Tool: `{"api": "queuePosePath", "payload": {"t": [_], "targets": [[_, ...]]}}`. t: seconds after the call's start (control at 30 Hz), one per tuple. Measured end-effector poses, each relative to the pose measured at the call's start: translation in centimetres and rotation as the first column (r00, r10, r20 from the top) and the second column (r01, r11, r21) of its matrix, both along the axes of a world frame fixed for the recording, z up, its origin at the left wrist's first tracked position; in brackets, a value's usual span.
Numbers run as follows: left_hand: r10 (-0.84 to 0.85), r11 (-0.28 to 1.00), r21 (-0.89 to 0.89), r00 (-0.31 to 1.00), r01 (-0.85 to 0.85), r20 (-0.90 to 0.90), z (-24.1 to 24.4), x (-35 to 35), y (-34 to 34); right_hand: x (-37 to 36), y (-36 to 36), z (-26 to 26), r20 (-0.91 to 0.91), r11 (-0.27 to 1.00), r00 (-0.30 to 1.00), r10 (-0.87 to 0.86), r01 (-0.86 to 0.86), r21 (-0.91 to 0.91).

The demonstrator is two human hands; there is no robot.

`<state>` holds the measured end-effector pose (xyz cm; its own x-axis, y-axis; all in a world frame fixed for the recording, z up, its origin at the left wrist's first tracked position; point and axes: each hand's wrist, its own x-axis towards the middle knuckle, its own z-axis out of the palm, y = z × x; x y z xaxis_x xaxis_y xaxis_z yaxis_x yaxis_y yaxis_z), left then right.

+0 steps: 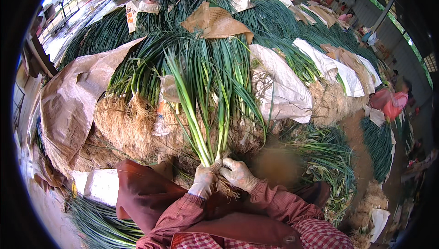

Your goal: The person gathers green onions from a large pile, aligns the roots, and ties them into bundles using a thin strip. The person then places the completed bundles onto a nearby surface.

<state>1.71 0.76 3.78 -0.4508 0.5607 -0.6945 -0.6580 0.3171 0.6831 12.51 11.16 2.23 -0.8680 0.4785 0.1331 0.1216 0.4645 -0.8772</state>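
My left hand point(203, 180), in a pale, dirt-stained glove, is closed around the root end of a few green onion stalks point(195, 129). Their white bases rest at the hand and the green leaves point up and away from me. Fibrous roots point(226, 188) hang below, between the hands. My right hand point(239, 174), gloved too, has its thumb and fingers pinched together at the base of the stalks, touching a stalk or its outer skin; which one is not plain. Just beyond lies a big heap of green onions point(137, 56) with tan roots facing me.
Woven sacks point(77, 91) cover parts of the heap, with a white one point(283, 87) to the right. Loose leaves point(322, 159) lie at my right. More onions point(103, 219) are at lower left. A person in pink point(394, 101) sits at far right; another is at the top.
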Motion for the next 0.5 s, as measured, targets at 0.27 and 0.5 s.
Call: {"api": "queuePosePath", "payload": {"t": [0.27, 0.5], "targets": [[0.025, 0.787, 0.596, 0.973, -0.16, 0.228, 2.5, -0.1, -2.7, 0.6, 1.8, 2.6, -0.262, 0.551, 0.941, -0.213, -0.105, -0.828], [0.013, 0.968, 0.248, 0.998, -0.029, 0.067, -0.6, 0.8, -2.3, -2.2, 0.5, 1.0, 0.163, 0.519, 0.947, -0.277, 0.29, -0.804]]}}
